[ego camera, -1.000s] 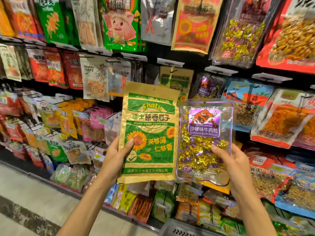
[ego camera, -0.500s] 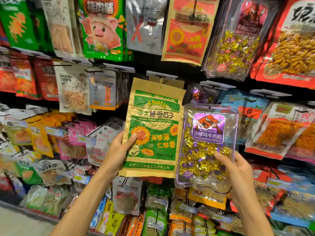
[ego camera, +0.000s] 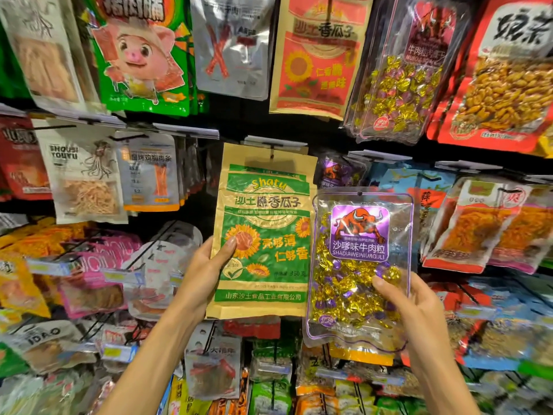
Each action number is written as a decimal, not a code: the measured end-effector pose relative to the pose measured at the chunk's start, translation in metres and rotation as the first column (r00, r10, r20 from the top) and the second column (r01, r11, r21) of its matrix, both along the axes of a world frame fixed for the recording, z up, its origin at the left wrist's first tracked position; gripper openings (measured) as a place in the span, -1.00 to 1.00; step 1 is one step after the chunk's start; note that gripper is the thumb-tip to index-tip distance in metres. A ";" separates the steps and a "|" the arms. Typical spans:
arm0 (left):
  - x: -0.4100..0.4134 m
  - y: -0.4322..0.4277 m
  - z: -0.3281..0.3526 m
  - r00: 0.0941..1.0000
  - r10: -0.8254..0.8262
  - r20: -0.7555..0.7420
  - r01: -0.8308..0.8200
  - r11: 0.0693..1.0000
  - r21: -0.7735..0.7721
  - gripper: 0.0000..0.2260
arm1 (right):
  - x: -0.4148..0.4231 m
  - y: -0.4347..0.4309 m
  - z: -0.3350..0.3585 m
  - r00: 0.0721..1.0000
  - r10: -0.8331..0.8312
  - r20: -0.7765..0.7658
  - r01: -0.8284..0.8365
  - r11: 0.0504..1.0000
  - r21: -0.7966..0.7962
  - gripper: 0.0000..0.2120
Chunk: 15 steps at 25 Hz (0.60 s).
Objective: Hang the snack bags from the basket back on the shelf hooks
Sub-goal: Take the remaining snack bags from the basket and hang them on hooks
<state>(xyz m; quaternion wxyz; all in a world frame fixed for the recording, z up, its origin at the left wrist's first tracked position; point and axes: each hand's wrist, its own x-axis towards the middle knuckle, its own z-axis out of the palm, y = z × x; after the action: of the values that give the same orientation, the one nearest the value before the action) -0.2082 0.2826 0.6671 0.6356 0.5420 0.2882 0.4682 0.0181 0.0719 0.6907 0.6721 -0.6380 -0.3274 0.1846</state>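
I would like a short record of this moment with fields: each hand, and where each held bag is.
left hand: grips the green seed bag at its lower left
right hand: grips the clear candy bag at its lower right
seed bag: upright, top at a shelf hook; hooked or not, cannot tell
candy bag: upright, hanging hole free, below hanging purple bags

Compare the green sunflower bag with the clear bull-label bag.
The sunflower bag is opaque, tan and green; the bull-label bag is clear, showing gold and purple wrapped pieces. The sunflower bag sits higher than the bull-label bag. Both are upright, front outward, gripped by the left hand and right hand.
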 end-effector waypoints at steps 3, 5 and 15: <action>0.000 0.005 -0.002 1.000 -0.012 -0.006 0.012 1.000 -0.009 -0.73 | 0.000 0.005 -0.001 1.000 -0.008 0.001 0.008 1.000 -0.004 -0.72; -0.001 0.008 -0.003 1.000 -0.018 -0.003 0.018 1.000 -0.011 -0.75 | 0.001 0.008 0.000 1.000 -0.015 0.006 0.015 1.000 -0.001 -0.72; 0.013 0.044 -0.015 0.999 -0.045 -0.012 0.045 0.999 0.028 -0.50 | 0.028 0.043 0.011 0.999 -0.041 -0.013 0.041 0.999 0.009 -0.83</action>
<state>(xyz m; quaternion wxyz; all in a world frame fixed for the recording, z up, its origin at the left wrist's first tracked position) -0.1948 0.3269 0.6520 0.6366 0.5600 0.2730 0.4546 0.0464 0.1145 0.7020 0.6805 -0.6404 -0.3110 0.1734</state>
